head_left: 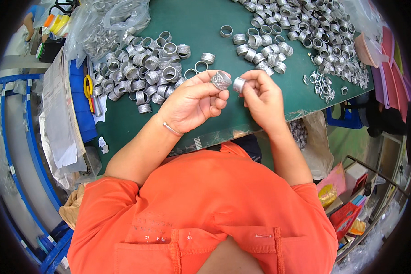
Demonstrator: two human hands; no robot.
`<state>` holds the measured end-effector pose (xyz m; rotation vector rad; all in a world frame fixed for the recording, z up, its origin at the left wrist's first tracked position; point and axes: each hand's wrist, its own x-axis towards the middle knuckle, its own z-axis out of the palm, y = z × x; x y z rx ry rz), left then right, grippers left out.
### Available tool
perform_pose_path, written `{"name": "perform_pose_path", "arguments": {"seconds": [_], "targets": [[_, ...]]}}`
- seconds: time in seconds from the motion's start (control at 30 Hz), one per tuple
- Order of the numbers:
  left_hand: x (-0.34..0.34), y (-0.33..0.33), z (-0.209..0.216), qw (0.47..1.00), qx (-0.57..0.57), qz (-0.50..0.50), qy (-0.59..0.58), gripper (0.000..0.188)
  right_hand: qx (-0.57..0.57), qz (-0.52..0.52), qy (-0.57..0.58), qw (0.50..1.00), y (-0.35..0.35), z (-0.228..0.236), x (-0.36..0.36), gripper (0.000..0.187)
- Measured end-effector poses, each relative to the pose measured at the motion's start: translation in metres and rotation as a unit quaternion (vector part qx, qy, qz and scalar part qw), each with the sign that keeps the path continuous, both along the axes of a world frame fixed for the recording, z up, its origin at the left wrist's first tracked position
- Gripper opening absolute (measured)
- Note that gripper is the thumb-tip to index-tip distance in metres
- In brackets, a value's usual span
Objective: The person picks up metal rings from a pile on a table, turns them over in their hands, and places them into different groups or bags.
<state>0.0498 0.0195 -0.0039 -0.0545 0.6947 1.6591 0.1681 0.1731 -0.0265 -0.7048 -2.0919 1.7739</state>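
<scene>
Between its thumb and fingers, my left hand (192,102) grips a silver metal ring (221,80) with a textured outer band. Just to its right, my right hand (264,98) pinches a second silver ring (239,85), held close to the first with a small gap between them. Both hands are above the green table (205,34), near its front edge. A pile of similar rings (141,68) lies beyond and left of my left hand. Past my right hand, a larger heap of rings (306,27) spreads to the far right.
A clear plastic bag (123,16) sits at the back left. Yellow-handled pliers (88,89) lie by a blue bin (81,102) on the left. Small loose metal pieces (322,86) are near the right edge. A blue rack (29,123) stands left; a crate of packages (351,201) is lower right.
</scene>
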Motion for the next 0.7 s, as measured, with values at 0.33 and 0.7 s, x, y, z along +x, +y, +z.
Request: {"name": "perform_pose_path", "arguments": {"seconds": [0.33, 0.7], "targets": [[-0.010, -0.006, 0.008, 0.680, -0.231, 0.051, 0.694, 0.014, 0.280, 0.071, 0.045, 0.956, -0.005, -0.003, 0.000, 0.012], [-0.018, 0.000, 0.012, 0.420, -0.207, -0.028, 0.883, 0.013, 0.445, -0.099, 0.054, 0.888, 0.048, -0.032, 0.023, 0.023]]}}
